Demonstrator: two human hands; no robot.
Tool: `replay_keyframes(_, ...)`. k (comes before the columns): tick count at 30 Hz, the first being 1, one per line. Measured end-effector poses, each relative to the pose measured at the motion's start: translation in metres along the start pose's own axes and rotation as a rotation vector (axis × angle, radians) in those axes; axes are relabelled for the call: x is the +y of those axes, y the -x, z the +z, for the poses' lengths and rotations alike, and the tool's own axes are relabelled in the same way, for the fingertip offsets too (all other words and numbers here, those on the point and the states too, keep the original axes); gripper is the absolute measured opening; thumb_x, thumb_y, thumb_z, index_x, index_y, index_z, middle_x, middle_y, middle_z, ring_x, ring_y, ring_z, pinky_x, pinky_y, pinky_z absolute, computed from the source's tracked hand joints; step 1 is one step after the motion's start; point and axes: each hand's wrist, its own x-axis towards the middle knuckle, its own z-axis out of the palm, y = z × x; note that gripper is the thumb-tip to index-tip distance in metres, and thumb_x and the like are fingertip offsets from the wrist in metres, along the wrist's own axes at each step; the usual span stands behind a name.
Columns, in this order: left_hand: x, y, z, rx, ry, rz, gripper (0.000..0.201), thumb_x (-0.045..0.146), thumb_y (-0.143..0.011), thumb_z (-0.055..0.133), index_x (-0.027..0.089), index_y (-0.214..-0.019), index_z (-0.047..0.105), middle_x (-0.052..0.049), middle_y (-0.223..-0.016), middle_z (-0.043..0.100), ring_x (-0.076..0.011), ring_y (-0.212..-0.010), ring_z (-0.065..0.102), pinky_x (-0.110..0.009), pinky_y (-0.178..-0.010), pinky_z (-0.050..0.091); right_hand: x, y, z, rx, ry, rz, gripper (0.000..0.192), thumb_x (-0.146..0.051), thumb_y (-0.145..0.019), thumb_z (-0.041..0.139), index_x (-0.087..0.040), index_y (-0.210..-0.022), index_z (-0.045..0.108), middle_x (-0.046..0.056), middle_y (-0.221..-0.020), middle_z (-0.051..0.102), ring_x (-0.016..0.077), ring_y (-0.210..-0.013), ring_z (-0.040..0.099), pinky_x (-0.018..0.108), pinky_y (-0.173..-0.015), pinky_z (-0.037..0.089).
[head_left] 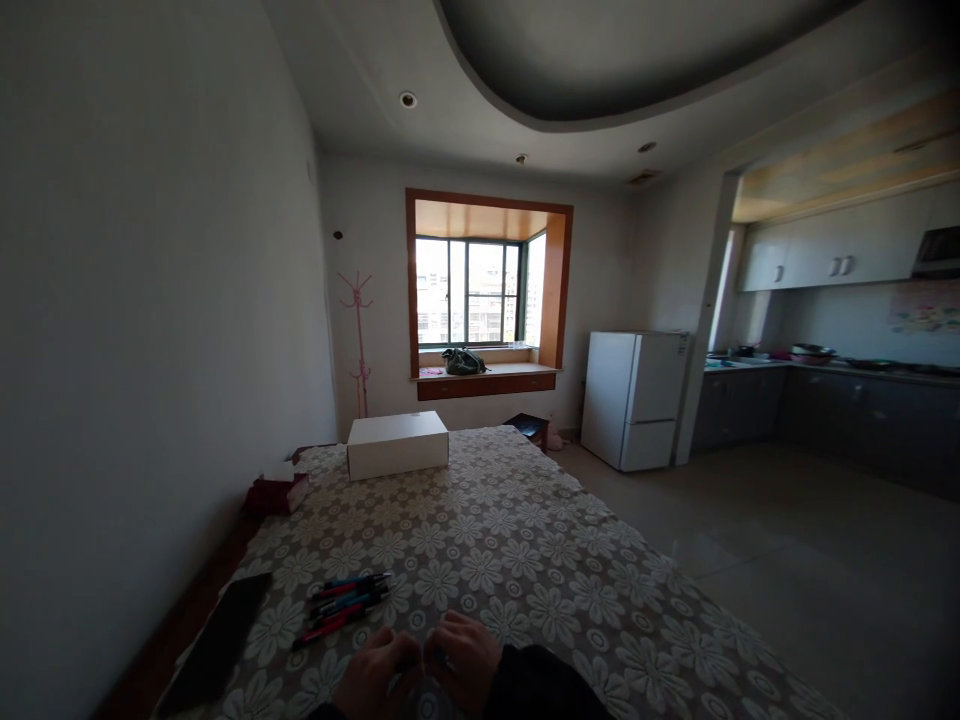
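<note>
while your left hand (381, 672) and right hand (465, 660) meet curled at the table's (540, 560) near edge, whether they pinch anything you cannot tell; the pens (346, 603) lie just left-forward, nearer your left, pointing crosswise.

- A home is showing here: a bay window (471, 300) is lighting the living room.
- A fridge (634, 400) and kitchen cabinets (832, 250) are standing right.

Flower-patterned table (525, 540) bears pens (346, 603), white box (397, 444) (far end), dark case (217, 642).
</note>
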Motion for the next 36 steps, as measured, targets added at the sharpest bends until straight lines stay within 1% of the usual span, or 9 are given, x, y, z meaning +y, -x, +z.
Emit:
replay_keyframes(3,-0.001,0.000,0.001,0.035,-0.015,0.003,0.013,0.031,-0.091,0.054,0.023,-0.084,0.062,-0.002,-0.079,0.068,-0.0174,-0.081,0.068,-0.022,-0.067,0.053,-0.004,0.000,-0.004,-0.004,-0.006,0.018,0.010,-0.026,-0.083,0.063,-0.022,-0.091,0.062,0.002,-0.084,0.069,0.0194,-0.082,0.061,0.031,-0.072,0.044)
replay_keyframes(7,-0.003,0.001,0.001,0.095,-0.046,-0.014,0.016,0.030,-0.092,0.050,0.023,-0.084,0.061,-0.003,-0.080,0.068,-0.0177,-0.080,0.067,-0.024,-0.068,0.053,-0.006,0.001,-0.008,0.054,0.020,0.081,0.015,-0.018,-0.076,0.063,-0.022,-0.090,0.059,0.001,-0.084,0.068,0.0195,-0.083,0.061,0.030,-0.072,0.043)
replay_keyframes(10,-0.004,0.001,0.001,0.084,-0.037,-0.019,0.015,0.031,-0.092,0.051,0.023,-0.083,0.061,-0.003,-0.080,0.068,-0.0183,-0.081,0.067,-0.024,-0.068,0.053,-0.003,0.001,-0.005,0.057,0.014,0.071,0.011,-0.017,-0.077,0.062,-0.022,-0.087,0.058,0.001,-0.084,0.068,0.0189,-0.083,0.061,0.030,-0.072,0.043)
replay_keyframes(15,-0.003,0.001,0.000,0.049,-0.018,0.012,0.013,0.031,-0.090,0.053,0.023,-0.082,0.060,-0.003,-0.079,0.068,-0.0186,-0.083,0.067,-0.023,-0.066,0.052,0.001,0.000,0.000,0.017,0.002,0.032,0.007,-0.025,-0.081,0.063,-0.023,-0.087,0.061,0.001,-0.083,0.068,0.0193,-0.082,0.060,0.031,-0.072,0.042)
replay_keyframes(20,-0.001,0.000,-0.003,0.093,-0.025,-0.037,0.015,0.031,-0.092,0.051,0.023,-0.083,0.061,-0.003,-0.079,0.069,-0.0180,-0.080,0.067,-0.024,-0.068,0.053,-0.002,0.001,-0.004,0.056,0.034,0.111,0.014,-0.020,-0.080,0.061,-0.024,-0.092,0.059,0.001,-0.087,0.068,0.0191,-0.085,0.060,0.031,-0.075,0.042)
replay_keyframes(24,-0.001,0.000,-0.002,0.087,-0.013,-0.040,0.018,0.034,-0.092,0.051,0.023,-0.082,0.061,-0.003,-0.079,0.068,-0.0169,-0.077,0.067,-0.024,-0.068,0.053,-0.001,0.001,-0.005,0.023,0.035,0.083,0.005,-0.020,-0.083,0.060,-0.023,-0.086,0.057,0.000,-0.086,0.067,0.0186,-0.085,0.059,0.030,-0.073,0.041)
replay_keyframes(27,-0.002,0.001,-0.001,0.087,-0.013,-0.049,0.017,0.033,-0.091,0.050,0.023,-0.082,0.061,-0.004,-0.079,0.068,-0.0170,-0.078,0.067,-0.024,-0.067,0.053,-0.001,0.001,-0.006,0.015,0.027,0.068,0.003,-0.022,-0.084,0.058,-0.024,-0.086,0.057,0.000,-0.086,0.068,0.0185,-0.085,0.059,0.030,-0.075,0.042)
replay_keyframes(31,-0.004,0.001,0.000,0.128,-0.022,-0.078,0.018,0.033,-0.092,0.049,0.023,-0.084,0.061,-0.004,-0.080,0.068,-0.0178,-0.078,0.068,-0.026,-0.069,0.053,-0.007,0.001,-0.011,0.053,0.022,0.135,0.012,-0.023,-0.085,0.059,-0.025,-0.096,0.059,0.000,-0.090,0.069,0.0193,-0.088,0.061,0.032,-0.078,0.043)
replay_keyframes(36,-0.007,0.002,0.001,0.189,-0.051,-0.127,0.020,0.037,-0.094,0.049,0.024,-0.088,0.063,-0.004,-0.083,0.069,-0.0188,-0.080,0.068,-0.027,-0.069,0.053,-0.011,0.001,-0.014,0.104,0.036,0.223,0.007,-0.025,-0.088,0.058,-0.025,-0.094,0.057,0.001,-0.089,0.068,0.0205,-0.090,0.062,0.033,-0.079,0.043)
